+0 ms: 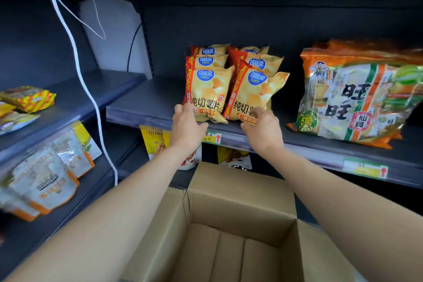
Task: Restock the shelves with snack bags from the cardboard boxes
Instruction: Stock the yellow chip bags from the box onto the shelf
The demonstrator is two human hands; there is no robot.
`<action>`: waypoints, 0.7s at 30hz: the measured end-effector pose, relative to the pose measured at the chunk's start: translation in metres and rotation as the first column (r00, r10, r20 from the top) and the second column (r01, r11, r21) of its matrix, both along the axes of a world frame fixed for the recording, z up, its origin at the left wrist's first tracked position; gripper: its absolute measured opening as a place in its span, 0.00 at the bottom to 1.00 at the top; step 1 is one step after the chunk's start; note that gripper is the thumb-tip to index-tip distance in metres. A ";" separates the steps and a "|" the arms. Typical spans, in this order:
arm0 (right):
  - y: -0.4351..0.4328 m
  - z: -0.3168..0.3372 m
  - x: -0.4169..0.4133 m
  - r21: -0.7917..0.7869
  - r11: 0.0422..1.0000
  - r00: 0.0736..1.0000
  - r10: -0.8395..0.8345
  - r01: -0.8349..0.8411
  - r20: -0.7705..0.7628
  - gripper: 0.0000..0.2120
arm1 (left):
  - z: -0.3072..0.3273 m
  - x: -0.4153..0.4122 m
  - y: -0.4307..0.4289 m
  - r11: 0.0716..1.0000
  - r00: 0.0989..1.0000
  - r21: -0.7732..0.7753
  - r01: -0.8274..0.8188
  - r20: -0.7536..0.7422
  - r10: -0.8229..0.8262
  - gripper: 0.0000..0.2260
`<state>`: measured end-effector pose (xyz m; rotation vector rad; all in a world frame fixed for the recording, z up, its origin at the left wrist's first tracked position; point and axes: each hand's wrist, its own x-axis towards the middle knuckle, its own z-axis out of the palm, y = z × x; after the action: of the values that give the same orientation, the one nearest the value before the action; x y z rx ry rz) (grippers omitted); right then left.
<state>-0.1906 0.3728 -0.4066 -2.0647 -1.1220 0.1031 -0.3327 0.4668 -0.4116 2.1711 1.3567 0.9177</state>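
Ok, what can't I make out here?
Head view only.
Bottoms of the left front chip bag and right front chip bag: covered by the left hand and right hand.
Rear chip bags: count hidden behind front ones.
Price tag: partly behind the left hand, print too small.
Cardboard box: near side cut by bottom edge.

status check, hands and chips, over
Left hand grips front-left chip bag, right hand grips front-right chip bag, both on shelf. Box below shows no bags. Nothing in the way.
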 end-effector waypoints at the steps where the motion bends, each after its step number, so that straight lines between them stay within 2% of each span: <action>1: 0.001 0.001 0.005 -0.001 1.000 1.000 -0.007 0.007 -0.003 0.21 | 0.004 0.002 0.001 1.000 1.000 0.001 -0.021 -0.014 0.021 0.17; 8: 0.015 0.025 0.052 0.039 0.988 0.986 0.155 -0.152 -0.058 0.23 | 0.045 0.047 0.012 0.988 0.985 0.015 -0.153 -0.076 0.153 0.23; 12: 0.016 0.028 0.075 0.018 0.973 0.971 0.232 -0.231 -0.054 0.24 | 0.054 0.089 0.012 0.971 0.964 -0.040 -0.234 -0.136 0.227 0.30; 16: 0.019 0.022 0.088 0.005 0.975 0.971 0.223 -0.224 -0.081 0.22 | 0.045 0.097 0.021 0.945 0.924 -0.086 -0.317 -0.254 0.287 0.38; 21: 0.035 0.002 0.075 0.030 0.993 0.994 0.110 -0.110 0.018 0.27 | 0.024 0.082 0.050 0.931 0.929 -0.132 -0.339 -0.200 0.310 0.47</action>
<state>-0.1153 0.4079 -0.4046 -1.9789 -1.2400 0.1223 -0.2507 0.5173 -0.3881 1.9732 1.8529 0.7057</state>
